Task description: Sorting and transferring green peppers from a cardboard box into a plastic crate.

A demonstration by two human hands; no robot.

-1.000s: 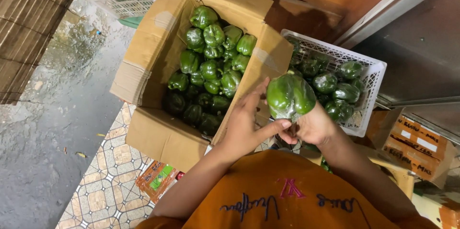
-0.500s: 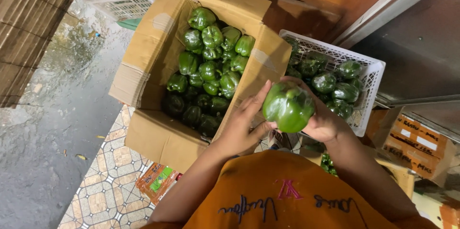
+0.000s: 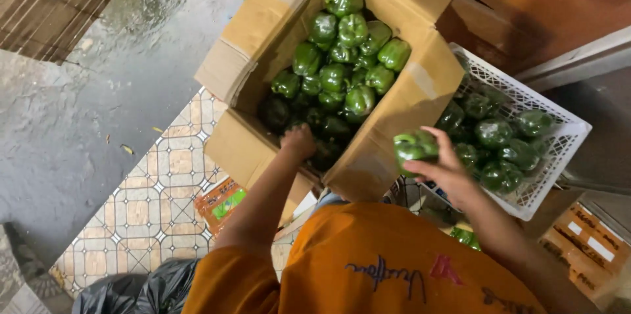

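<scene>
— Hands first: what are they doing?
— Right hand (image 3: 449, 170) grips a green bell pepper (image 3: 414, 147), fingers curled over its top, holding it between the cardboard box (image 3: 394, 100) and the white plastic crate (image 3: 545, 156). Left hand (image 3: 299, 141) is down inside the box, among the peppers in its shaded near corner; whether it has closed on one I cannot tell.
— Different from a moment ago?
— Yes. Half a second back both hands cradled that one pepper in front of the orange shirt (image 3: 394, 261). Now the left has let go and gone into the box.
— Meaning?
— I'd judge the inspection over: one pepper is crate-side while the other hand reaches among the rest.
</scene>
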